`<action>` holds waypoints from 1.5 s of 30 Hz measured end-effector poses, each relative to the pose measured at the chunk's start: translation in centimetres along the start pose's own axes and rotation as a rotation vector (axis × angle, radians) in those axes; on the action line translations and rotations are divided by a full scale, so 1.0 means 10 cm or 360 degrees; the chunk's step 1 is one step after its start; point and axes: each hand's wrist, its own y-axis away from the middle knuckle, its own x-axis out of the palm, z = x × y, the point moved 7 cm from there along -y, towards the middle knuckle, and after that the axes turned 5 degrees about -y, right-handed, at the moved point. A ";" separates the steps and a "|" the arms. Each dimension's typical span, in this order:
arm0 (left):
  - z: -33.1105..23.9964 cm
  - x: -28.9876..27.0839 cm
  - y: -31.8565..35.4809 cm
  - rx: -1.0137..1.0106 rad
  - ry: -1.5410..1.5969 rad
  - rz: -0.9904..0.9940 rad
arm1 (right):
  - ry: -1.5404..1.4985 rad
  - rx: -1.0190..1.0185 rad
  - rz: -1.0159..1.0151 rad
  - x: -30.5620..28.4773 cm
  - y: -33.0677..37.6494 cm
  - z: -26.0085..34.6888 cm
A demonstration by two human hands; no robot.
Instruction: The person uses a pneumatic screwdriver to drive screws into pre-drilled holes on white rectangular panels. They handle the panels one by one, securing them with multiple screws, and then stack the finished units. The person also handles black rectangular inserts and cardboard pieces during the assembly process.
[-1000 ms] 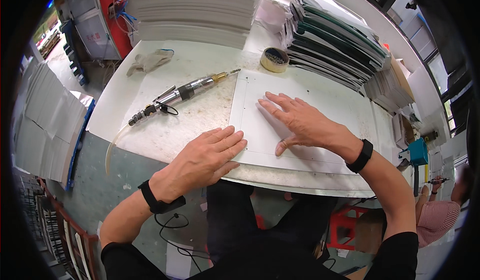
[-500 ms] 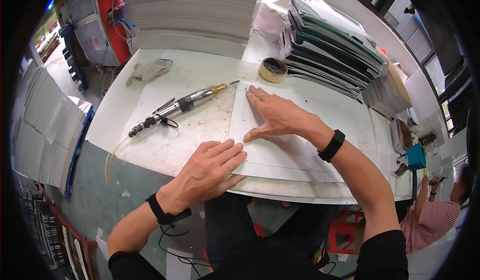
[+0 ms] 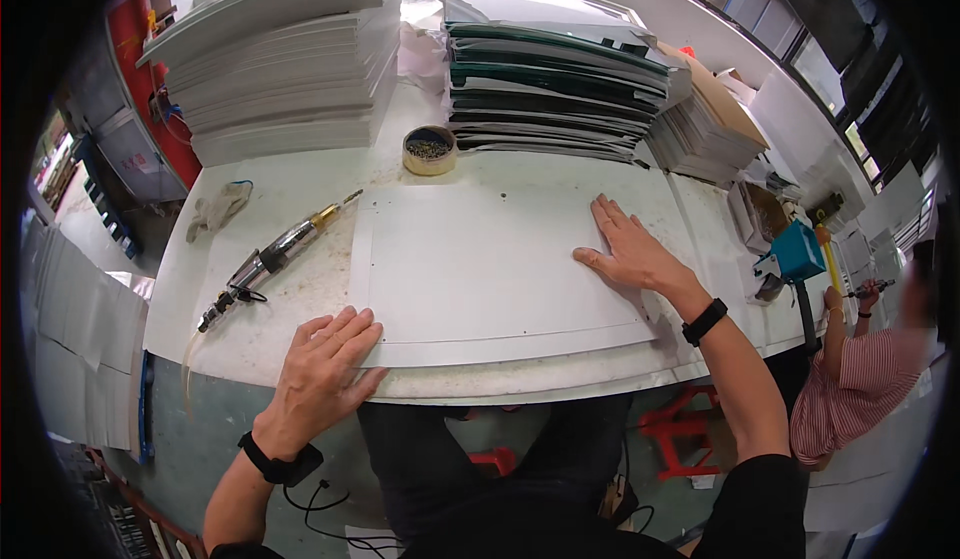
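Observation:
A flat white panel [image 3: 490, 269] with small holes near its edges lies on the white worktable [image 3: 270, 309] in front of me. My left hand [image 3: 328, 364] rests at the panel's near left corner, fingers stretched out and thumb apart. On the panel's right part lies my right hand [image 3: 632, 247], flat, with its fingers pointing away from me. Neither hand grips anything. Left of the panel is a silver air screwdriver [image 3: 275, 257], its brass-coloured nose toward the panel's far left corner. Behind the panel stands a round tub of small screws [image 3: 430, 151].
Tall stacks of white sheets [image 3: 280, 79] and of dark green and white panels [image 3: 555, 89] line the table's back. A glove [image 3: 218, 209] lies far left. A teal tool [image 3: 795, 251] sits at the right edge. Another person [image 3: 850, 379] works beyond it.
My right hand has moved from the panel's left side across to its right part. My left hand stays at the left edge. The whole view has turned rightward.

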 end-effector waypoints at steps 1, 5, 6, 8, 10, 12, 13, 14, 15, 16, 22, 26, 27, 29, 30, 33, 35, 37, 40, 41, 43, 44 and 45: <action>-0.01 0.00 0.00 0.0001 -0.0014 0.0006 | -0.0010 0.0032 -0.0010 0.00 0.05 -0.11; -0.03 -0.06 0.04 -0.0023 0.0000 0.0070 | 0.0000 0.0101 0.0036 -0.06 0.09 -0.30; -0.04 -0.06 -0.02 0.0000 0.0077 0.0101 | 0.0054 0.0138 0.0066 -0.13 0.11 -0.37; 0.17 -0.23 0.12 -0.0093 -0.0033 0.0031 | 0.0032 0.0394 0.0355 -0.27 0.06 -0.45; 0.47 -0.40 0.30 -0.0238 -0.0327 -0.0177 | 0.0305 0.0080 0.0016 -0.52 0.05 -0.33; 0.99 -0.65 0.72 -0.0685 -0.0681 -0.0348 | 0.0156 -0.0212 -0.0099 -0.81 -0.04 0.33; 1.25 -0.74 0.96 -0.0896 -0.0815 -0.0405 | 0.0084 -0.0340 -0.0162 -0.94 -0.04 0.68; 1.43 -0.77 1.09 -0.0948 -0.0641 -0.0380 | 0.0094 -0.0542 -0.0245 -1.03 -0.07 1.04; 1.59 -0.78 1.20 -0.1003 -0.0461 -0.0354 | 0.0054 -0.0688 -0.0218 -1.03 -0.15 1.40; 1.70 -0.78 1.31 -0.1061 -0.0280 -0.0332 | 0.0018 -0.0839 -0.0186 -1.03 -0.24 1.79; 1.50 -1.08 1.28 -0.0962 -0.0746 -0.0324 | -0.0107 -0.1590 -0.0329 -0.32 -0.60 3.72; 0.95 -1.62 0.89 -0.0559 -0.0900 -0.0483 | -0.0463 -0.1807 -0.0631 -0.08 -0.60 4.31; 0.82 -1.73 0.82 -0.0485 -0.0993 -0.0472 | -0.0543 -0.1773 -0.0559 -0.09 -0.64 4.39; 0.57 -1.95 0.82 -0.0491 -0.1069 -0.0399 | -0.0722 -0.1691 -0.0404 -0.08 -0.69 4.55; 0.45 -2.12 0.84 -0.0506 -0.1102 -0.0491 | -0.0855 -0.1795 -0.0528 -0.14 -0.62 4.59; 0.31 -2.70 1.14 -0.0602 -0.1147 -0.0783 | -0.1285 -0.1863 -0.0763 -0.35 -0.54 4.66; 0.40 -3.02 1.51 -0.0983 -0.1030 -0.0962 | -0.1575 -0.1683 -0.0840 -0.59 -0.57 4.56; 0.52 -3.21 1.78 -0.1089 -0.1211 -0.1086 | -0.1837 -0.1380 -0.0899 -0.88 -0.73 4.26; 0.81 -3.34 1.83 -0.1277 -0.1139 -0.1183 | -0.2145 -0.1266 -0.0850 -1.40 -0.72 3.69; 0.88 -3.34 1.78 -0.1453 -0.0949 -0.1165 | -0.2154 -0.1246 -0.0919 -1.59 -0.58 3.52; 0.96 -3.19 1.64 -0.1463 -0.0539 -0.1318 | -0.2228 -0.1222 -0.0993 -1.75 -0.54 3.18; 0.91 -3.07 1.45 -0.1328 -0.0377 -0.1293 | -0.2337 -0.1130 -0.1000 -1.84 -0.51 2.98; 0.83 -2.92 1.23 -0.1186 -0.0223 -0.1283 | -0.2446 -0.1058 -0.1024 -1.96 -0.48 2.72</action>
